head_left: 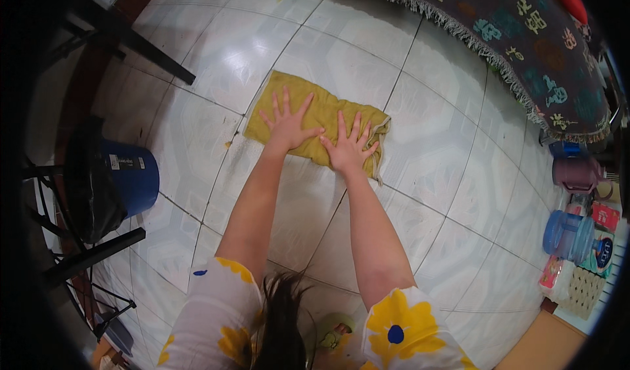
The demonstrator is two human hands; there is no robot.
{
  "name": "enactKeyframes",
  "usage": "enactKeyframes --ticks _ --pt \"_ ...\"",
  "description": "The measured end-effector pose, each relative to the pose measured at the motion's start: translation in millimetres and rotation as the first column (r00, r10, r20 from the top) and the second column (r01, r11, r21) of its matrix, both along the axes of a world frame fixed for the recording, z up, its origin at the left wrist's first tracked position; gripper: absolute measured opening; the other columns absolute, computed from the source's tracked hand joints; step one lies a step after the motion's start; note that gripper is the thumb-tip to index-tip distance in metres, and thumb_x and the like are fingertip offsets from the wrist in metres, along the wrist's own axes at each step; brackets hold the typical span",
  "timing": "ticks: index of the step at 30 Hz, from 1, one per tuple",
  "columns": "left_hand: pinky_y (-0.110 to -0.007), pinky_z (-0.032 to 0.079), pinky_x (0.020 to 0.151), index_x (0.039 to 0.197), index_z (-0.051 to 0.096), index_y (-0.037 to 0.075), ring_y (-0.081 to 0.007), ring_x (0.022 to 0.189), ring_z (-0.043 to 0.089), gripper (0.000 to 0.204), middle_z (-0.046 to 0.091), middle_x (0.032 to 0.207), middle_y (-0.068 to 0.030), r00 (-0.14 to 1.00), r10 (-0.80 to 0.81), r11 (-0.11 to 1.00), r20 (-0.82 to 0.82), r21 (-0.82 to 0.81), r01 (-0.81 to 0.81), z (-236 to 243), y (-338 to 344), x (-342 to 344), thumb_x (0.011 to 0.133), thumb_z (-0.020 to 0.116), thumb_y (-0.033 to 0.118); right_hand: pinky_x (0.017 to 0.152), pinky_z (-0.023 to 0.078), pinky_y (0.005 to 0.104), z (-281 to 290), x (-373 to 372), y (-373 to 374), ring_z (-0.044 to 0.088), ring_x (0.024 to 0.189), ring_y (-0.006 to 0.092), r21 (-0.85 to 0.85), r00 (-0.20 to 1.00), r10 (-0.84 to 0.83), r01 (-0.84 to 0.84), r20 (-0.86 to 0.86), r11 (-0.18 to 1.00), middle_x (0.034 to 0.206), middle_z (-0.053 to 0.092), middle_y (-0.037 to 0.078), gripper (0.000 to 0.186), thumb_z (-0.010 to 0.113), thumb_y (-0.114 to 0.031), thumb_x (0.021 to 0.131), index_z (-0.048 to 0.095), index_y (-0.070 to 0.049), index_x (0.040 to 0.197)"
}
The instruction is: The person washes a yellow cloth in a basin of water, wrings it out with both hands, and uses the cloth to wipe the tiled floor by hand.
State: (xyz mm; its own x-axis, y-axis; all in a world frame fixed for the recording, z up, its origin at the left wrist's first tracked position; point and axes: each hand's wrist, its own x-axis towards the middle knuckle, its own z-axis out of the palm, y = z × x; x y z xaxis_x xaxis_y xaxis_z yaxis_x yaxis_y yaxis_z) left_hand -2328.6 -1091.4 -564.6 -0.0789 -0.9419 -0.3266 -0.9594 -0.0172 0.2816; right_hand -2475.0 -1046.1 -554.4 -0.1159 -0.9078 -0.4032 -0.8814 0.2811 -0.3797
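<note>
A mustard-yellow cloth [321,102] lies folded and a little wrinkled on the pale tiled floor [420,193]. My left hand [287,124] presses flat on its left part, fingers spread. On the right part rests my right hand [349,147], also flat with its fingers apart. The two thumbs nearly meet near the middle of the cloth. A light-coloured edging shows along the cloth's right end, beside my right fingers. Both arms reach straight forward from white sleeves with yellow flowers.
A blue bin [134,176] with a black liner stands at the left, near dark furniture legs [141,45]. A fringed, patterned dark cover [499,28] hangs at the far right. Along the right are a mauve jug [576,174], a clear blue container [564,235] and tissue packs.
</note>
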Motion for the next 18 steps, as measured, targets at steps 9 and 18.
enactKeyframes --ticks 9,18 --pt "-0.069 -0.004 0.094 0.137 0.016 0.043 -0.0370 0.133 -0.013 0.095 -0.012 0.147 -0.0121 1.000 -0.007 0.999 0.028 0.046 0.006 6.6 -14.0 9.4 0.057 0.057 0.073 0.098 -0.003 0.0642 7.5 -6.8 -11.9 -0.010 0.135 0.0308 0.130 0.990 0.111 -0.122 0.089 0.984 0.148 -0.011 0.005 0.076 0.049 -0.054 0.080 0.007 -0.033 0.141" --pt "-0.069 0.003 0.095 0.138 0.006 0.042 -0.0386 0.132 -0.015 0.093 -0.016 0.145 -0.0145 0.989 -0.074 0.972 0.129 0.229 0.043 26.2 -17.8 -1.5 0.065 0.058 0.067 0.098 -0.004 0.0639 9.4 -12.2 -17.1 -0.012 0.134 0.0309 0.179 0.984 0.167 -0.176 0.063 0.968 0.147 -0.014 0.004 0.075 0.047 -0.054 0.082 0.005 -0.034 0.140"
